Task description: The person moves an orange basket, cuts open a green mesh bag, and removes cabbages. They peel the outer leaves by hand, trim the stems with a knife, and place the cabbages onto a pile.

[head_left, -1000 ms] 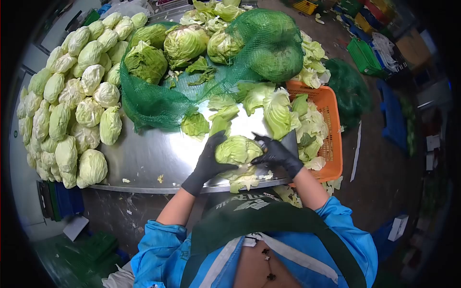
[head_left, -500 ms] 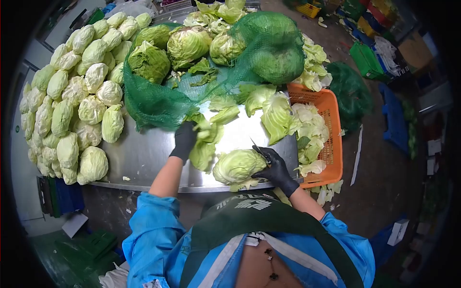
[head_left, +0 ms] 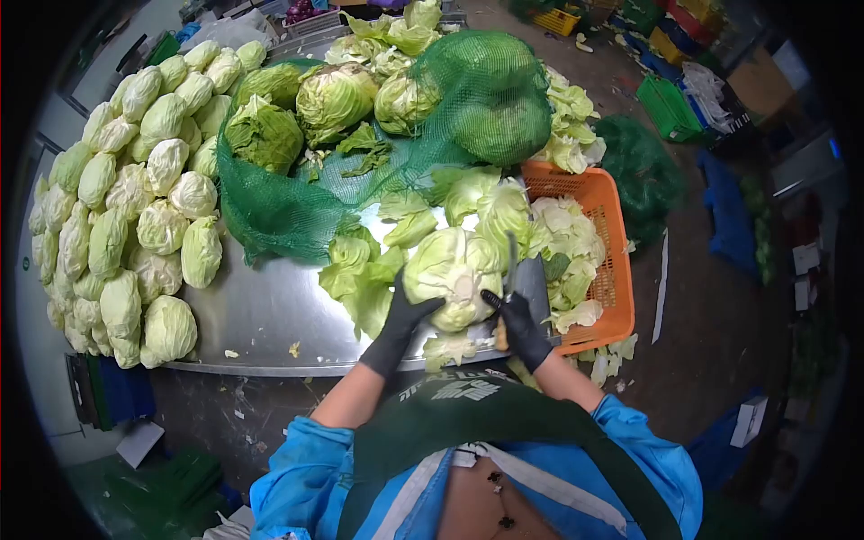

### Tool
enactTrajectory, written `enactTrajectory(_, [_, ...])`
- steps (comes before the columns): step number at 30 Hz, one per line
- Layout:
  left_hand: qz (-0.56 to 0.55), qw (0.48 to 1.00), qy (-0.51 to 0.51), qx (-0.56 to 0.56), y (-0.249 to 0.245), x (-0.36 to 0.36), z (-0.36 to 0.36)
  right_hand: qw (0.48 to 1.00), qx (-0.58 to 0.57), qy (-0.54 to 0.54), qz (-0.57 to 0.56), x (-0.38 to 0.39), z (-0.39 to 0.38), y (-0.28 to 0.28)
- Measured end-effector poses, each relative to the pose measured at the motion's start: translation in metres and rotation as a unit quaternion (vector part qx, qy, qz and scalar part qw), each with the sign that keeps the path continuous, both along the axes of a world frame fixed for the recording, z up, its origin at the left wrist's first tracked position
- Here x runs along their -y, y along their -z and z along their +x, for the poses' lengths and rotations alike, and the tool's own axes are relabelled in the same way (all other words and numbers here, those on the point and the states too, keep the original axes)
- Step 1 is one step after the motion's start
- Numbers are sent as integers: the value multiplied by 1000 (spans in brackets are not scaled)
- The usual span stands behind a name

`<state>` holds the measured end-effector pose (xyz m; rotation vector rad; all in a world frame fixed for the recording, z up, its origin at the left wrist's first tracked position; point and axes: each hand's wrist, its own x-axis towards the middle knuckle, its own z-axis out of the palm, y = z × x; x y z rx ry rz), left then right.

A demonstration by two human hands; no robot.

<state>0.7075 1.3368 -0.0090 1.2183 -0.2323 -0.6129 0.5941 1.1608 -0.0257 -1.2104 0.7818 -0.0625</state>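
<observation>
A pale green cabbage (head_left: 454,265) is between my two black-gloved hands at the front of the metal table, its stem end facing me. My left hand (head_left: 399,326) holds its left side, thumb across the lower leaves. In my right hand (head_left: 522,331) is a knife (head_left: 511,256), its blade pointing away from me along the cabbage's right side. The right thumb presses against the cabbage; part of the handle shows below. Loose outer leaves (head_left: 358,279) lie just left of the cabbage, and another leaf scrap (head_left: 448,351) lies under its near edge.
Trimmed cabbages (head_left: 112,243) are piled on the left. A green mesh bag (head_left: 279,211) with several untrimmed cabbages (head_left: 335,103) lies at the back. An orange crate (head_left: 616,261) of leaves stands at the right edge. Leaf scraps litter the floor.
My left hand has let go of the loose leaves and moved right onto the cabbage. The cabbage has been turned, so its stem end now shows. The knife remains in my right hand.
</observation>
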Motion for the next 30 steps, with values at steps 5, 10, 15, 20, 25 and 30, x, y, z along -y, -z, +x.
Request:
enactTrajectory(5, [-51, 986, 27, -158, -26, -19, 18, 962, 113, -51, -242, -28, -11, -1])
enactTrajectory(10, [36, 988, 56, -138, -9, -25, 37, 862, -5, -198, -466, -19, -18, -40])
enactTrajectory(15, [48, 989, 65, -123, -11, -22, 45, 842, 50, -234, -484, -23, -5, -15])
enactTrajectory(20, [43, 987, 52, -146, -11, -21, 47, 827, 57, -267, -492, -30, -19, 1])
enactTrajectory(25, [71, 989, 57, -115, -11, -24, 42, 820, -16, -223, -526, -28, -2, -4])
enactTrajectory(30, [14, 980, 16, -199, -19, -19, 35, 808, -6, -115, -578, -30, 11, -9])
